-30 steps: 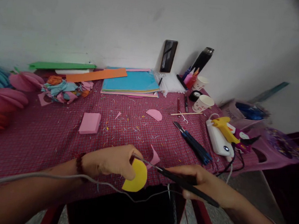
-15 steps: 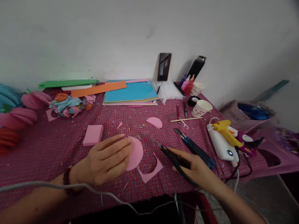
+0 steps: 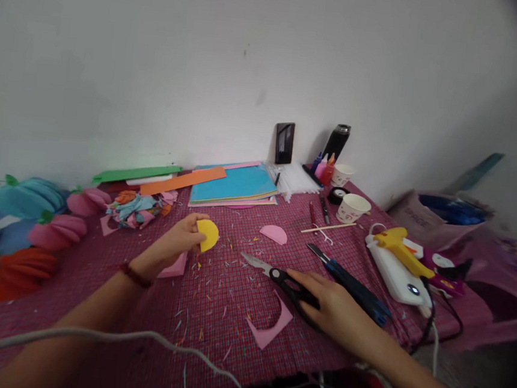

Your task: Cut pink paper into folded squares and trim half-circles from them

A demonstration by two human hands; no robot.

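Observation:
My left hand (image 3: 188, 233) pinches a yellow paper circle (image 3: 208, 236) between thumb and fingers, lifted a little over the cloth. Below its wrist lies a stack of pink paper squares (image 3: 174, 267), partly hidden by the hand. Black-handled scissors (image 3: 274, 272) rest on the cloth with blades pointing left, and my right hand (image 3: 322, 297) is closed around their handles. In front of the scissors lies a pink paper offcut (image 3: 270, 328) with a curved cut-out. A folded pink half circle (image 3: 273, 234) is beyond the blades.
A blue box cutter (image 3: 350, 286) and a wooden stick (image 3: 328, 228) lie right of centre. Farther right sit a yellow glue gun (image 3: 398, 248) and a white power bank (image 3: 391, 272). Paper pumpkins (image 3: 32, 198) stand at left; coloured sheets (image 3: 236, 183) lie behind. A white cable (image 3: 146, 334) crosses in front.
My left hand has risen from the table, and a yellow circle now shows in it instead of the pink one. My right hand has lowered the scissors flat. The view has tilted up.

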